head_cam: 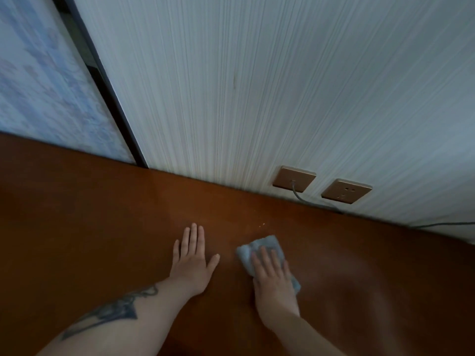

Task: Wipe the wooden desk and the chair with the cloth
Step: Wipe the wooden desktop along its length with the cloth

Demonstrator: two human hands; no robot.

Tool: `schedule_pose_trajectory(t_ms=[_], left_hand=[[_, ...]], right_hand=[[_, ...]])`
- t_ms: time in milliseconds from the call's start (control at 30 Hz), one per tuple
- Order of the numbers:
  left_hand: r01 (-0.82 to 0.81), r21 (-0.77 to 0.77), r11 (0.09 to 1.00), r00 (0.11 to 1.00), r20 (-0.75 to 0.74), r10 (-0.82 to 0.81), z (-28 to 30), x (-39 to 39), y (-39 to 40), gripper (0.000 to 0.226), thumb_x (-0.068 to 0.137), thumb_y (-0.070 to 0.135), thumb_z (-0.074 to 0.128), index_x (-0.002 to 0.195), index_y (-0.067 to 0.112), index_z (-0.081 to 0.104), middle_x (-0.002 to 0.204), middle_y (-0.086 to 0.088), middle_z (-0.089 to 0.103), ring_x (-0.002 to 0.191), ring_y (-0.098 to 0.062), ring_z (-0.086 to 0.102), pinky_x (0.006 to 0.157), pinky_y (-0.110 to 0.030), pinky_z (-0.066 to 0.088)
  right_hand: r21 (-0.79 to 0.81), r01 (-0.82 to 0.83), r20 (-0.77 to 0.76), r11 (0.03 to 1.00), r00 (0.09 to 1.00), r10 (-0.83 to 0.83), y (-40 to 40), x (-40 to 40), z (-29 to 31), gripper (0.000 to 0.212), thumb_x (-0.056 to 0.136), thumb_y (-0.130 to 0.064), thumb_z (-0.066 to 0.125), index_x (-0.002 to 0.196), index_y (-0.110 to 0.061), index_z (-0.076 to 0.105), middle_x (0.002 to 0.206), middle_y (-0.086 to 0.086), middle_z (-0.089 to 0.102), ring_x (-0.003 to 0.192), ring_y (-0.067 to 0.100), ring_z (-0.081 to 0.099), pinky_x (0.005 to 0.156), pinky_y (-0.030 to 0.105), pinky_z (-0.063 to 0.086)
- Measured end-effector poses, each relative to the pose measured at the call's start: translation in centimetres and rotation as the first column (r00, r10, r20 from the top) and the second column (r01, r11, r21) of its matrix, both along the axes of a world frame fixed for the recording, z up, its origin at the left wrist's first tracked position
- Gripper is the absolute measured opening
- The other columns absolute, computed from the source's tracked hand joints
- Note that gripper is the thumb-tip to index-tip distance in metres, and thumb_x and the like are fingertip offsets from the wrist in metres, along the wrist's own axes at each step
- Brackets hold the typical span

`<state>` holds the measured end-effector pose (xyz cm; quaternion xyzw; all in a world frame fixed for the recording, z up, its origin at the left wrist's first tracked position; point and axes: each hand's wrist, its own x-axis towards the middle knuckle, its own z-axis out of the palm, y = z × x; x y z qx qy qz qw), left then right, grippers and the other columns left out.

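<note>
The wooden desk (90,227) is a reddish-brown top filling the lower half of the view. My right hand (273,281) presses flat on a folded light-blue cloth (264,246) near the desk's middle; the cloth sticks out beyond my fingertips and to the right of my palm. My left hand (191,260) lies flat on the bare wood just left of the cloth, fingers together, thumb spread, holding nothing. A few small pale specks (262,224) sit on the wood just beyond the cloth. The chair is out of view.
A striped white wall (257,86) meets the desk's far edge. Two gold socket plates (294,179) (346,190) sit low on it at the right; a grey cable (300,197) runs from the left plate along the desk's back edge. A patterned panel (38,86) with a dark frame stands at the left.
</note>
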<state>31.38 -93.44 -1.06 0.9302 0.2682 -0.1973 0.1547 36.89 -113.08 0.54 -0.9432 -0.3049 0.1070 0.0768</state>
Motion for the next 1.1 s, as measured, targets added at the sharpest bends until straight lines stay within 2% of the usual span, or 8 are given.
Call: schedule_pose_trajectory(t_ms=[100, 233, 433, 600, 767, 867, 1000, 1100], left_hand=[[0.041, -0.037, 0.998, 0.995, -0.087, -0.045, 0.1, 0.5, 0.5, 0.077, 0.098, 0.059, 0.015, 0.132, 0.018, -0.041, 0.143, 0.001, -0.045, 0.141, -0.02, -0.032, 0.117, -0.042, -0.013], [0.033, -0.107, 0.994, 0.991, -0.122, -0.046, 0.7, 0.6, 0.8, 0.08, 0.097, 0.062, 0.015, 0.131, 0.019, -0.043, 0.141, 0.001, -0.049, 0.138, -0.019, -0.038, 0.117, -0.043, -0.016], [0.038, -0.149, 0.988, 0.972, -0.223, -0.071, 0.9, 1.2, 1.2, 0.098, 0.089, 0.074, 0.026, 0.126, 0.02, -0.047, 0.132, 0.002, -0.056, 0.131, -0.016, -0.043, 0.115, -0.044, -0.015], [0.024, -0.11, 0.994, 0.992, -0.123, -0.037, 0.5, 0.6, 0.8, 0.092, 0.089, 0.072, 0.02, 0.132, 0.02, -0.043, 0.138, 0.002, -0.05, 0.135, -0.014, -0.038, 0.115, -0.042, -0.015], [-0.065, 0.017, 0.998, 0.979, 0.196, 0.06, -0.8, -0.9, -0.6, 0.065, 0.099, 0.046, 0.009, 0.15, 0.01, 0.027, 0.157, -0.008, 0.028, 0.145, -0.019, 0.016, 0.116, -0.037, 0.001], [-0.086, 0.075, 0.993, 0.969, 0.237, 0.066, -1.1, -0.7, -1.0, 0.061, 0.1, 0.042, 0.016, 0.148, 0.009, 0.035, 0.154, -0.007, 0.034, 0.143, -0.02, 0.024, 0.116, -0.037, 0.004], [-0.104, 0.171, 0.98, 0.958, 0.284, 0.052, -1.5, -0.6, -1.2, 0.06, 0.097, 0.04, 0.025, 0.149, 0.01, 0.031, 0.156, -0.005, 0.03, 0.145, -0.02, 0.021, 0.117, -0.039, 0.007], [-0.12, 0.186, 0.975, 0.953, 0.296, 0.061, -1.9, -0.7, -1.3, 0.058, 0.1, 0.042, 0.024, 0.15, 0.013, 0.024, 0.158, -0.001, 0.025, 0.146, -0.017, 0.016, 0.117, -0.04, 0.007]], right_hand=[[-0.024, -0.359, -0.046, 0.933, 0.933, 0.358, 2.3, 0.4, 0.5, 0.06, 0.1, -0.021, 0.024, 0.154, -0.028, -0.003, 0.158, -0.007, -0.015, 0.144, 0.018, -0.02, 0.116, 0.038, -0.018], [-0.144, -0.236, -0.076, 0.961, 0.971, 0.227, 2.4, 4.8, 0.5, 0.071, 0.103, -0.015, 0.032, 0.148, -0.034, -0.02, 0.149, -0.012, -0.031, 0.141, 0.013, -0.03, 0.115, 0.038, -0.017], [0.008, 0.059, -0.038, 0.998, 0.998, -0.058, 2.9, 0.1, -2.3, 0.082, 0.069, -0.013, 0.074, 0.145, -0.021, 0.043, 0.152, 0.004, 0.039, 0.145, 0.025, 0.019, 0.113, 0.044, 0.009], [-0.079, -0.459, -0.128, 0.885, 0.885, 0.448, 4.3, 5.4, 1.0, 0.061, 0.105, -0.023, 0.03, 0.154, -0.033, -0.006, 0.151, -0.015, -0.025, 0.14, 0.01, -0.031, 0.118, 0.04, -0.014], [0.038, 0.195, 0.008, 0.98, 0.981, -0.195, 2.0, 5.3, -1.1, 0.055, 0.101, -0.024, 0.031, 0.155, -0.028, 0.018, 0.161, -0.005, 0.009, 0.148, 0.014, -0.003, 0.121, 0.043, 0.005], [-0.022, -0.065, -0.045, 0.998, 0.997, 0.064, 2.9, 1.6, -1.4, 0.056, 0.093, -0.033, 0.031, 0.149, -0.027, 0.033, 0.157, -0.002, 0.03, 0.147, 0.02, 0.014, 0.115, 0.044, 0.01], [-0.134, -0.556, -0.164, 0.82, 0.829, 0.535, 4.6, 6.3, 1.3, 0.058, 0.106, -0.029, 0.025, 0.154, -0.035, -0.008, 0.156, -0.014, -0.023, 0.143, 0.013, -0.029, 0.115, 0.039, -0.021], [-0.101, -0.138, -0.131, 0.985, 0.983, 0.125, 4.2, 10.4, 0.5, 0.058, 0.106, -0.028, 0.027, 0.154, -0.034, -0.005, 0.156, -0.013, -0.02, 0.145, 0.011, -0.022, 0.12, 0.043, -0.01]])
